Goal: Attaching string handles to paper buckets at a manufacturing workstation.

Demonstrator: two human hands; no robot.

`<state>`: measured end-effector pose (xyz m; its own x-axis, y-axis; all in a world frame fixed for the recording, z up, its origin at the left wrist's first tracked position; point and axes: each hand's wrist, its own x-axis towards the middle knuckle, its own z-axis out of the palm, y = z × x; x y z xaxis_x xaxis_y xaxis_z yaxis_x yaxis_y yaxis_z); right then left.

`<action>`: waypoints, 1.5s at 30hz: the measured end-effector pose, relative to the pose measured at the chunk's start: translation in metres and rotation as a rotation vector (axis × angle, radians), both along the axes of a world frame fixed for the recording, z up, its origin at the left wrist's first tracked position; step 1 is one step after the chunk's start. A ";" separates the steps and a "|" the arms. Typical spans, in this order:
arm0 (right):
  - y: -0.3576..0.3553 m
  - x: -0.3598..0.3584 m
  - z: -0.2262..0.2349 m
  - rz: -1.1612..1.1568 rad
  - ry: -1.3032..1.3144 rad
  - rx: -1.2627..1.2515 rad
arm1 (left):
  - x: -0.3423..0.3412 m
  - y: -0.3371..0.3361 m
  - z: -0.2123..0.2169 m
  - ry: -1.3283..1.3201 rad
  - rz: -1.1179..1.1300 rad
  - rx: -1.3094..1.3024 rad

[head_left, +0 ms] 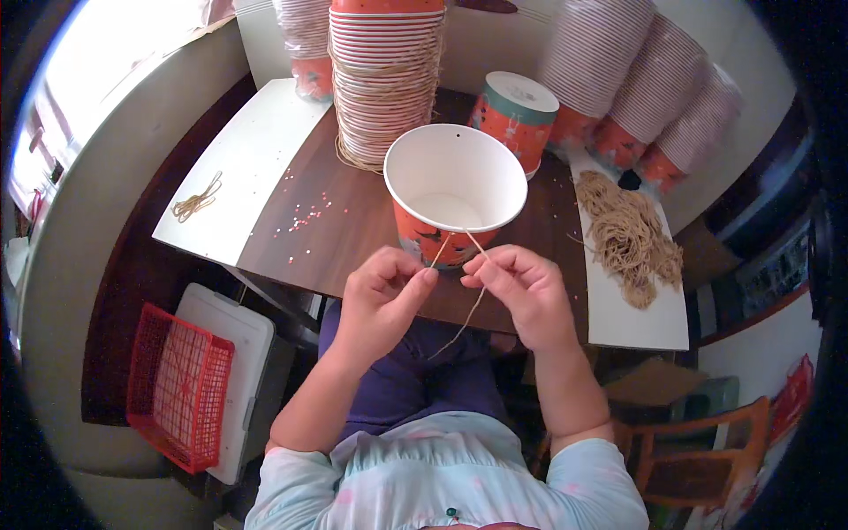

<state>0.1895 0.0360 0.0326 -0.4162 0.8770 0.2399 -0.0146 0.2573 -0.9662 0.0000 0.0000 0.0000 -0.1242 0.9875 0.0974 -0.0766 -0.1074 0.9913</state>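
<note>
A large paper bucket [450, 168], white inside and orange with printed figures outside, stands upright near the table's front edge. At its near rim, a thin tan string [476, 241] spreads in a V toward me. My left hand [386, 296] pinches one strand between thumb and fingers. The other strand is pinched in my right hand [523, 287], and a loose tail hangs below it. A small dark hole [458, 136] shows in the bucket's far wall; where the string meets the near wall is too small to make out.
Behind stand a tall stack of buckets [384, 97] hung with string loops, an upside-down bucket [512, 115] and plastic-wrapped stacks [649, 88]. A tangled string heap [632, 238] lies right, a small string bundle [198, 198] left. Red and white bits [309, 216] dot the table. A red basket [181, 384] sits low left.
</note>
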 end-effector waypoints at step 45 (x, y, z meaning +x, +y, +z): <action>-0.012 -0.017 0.021 -0.296 -0.546 1.277 | 0.004 -0.008 0.004 0.462 0.231 0.712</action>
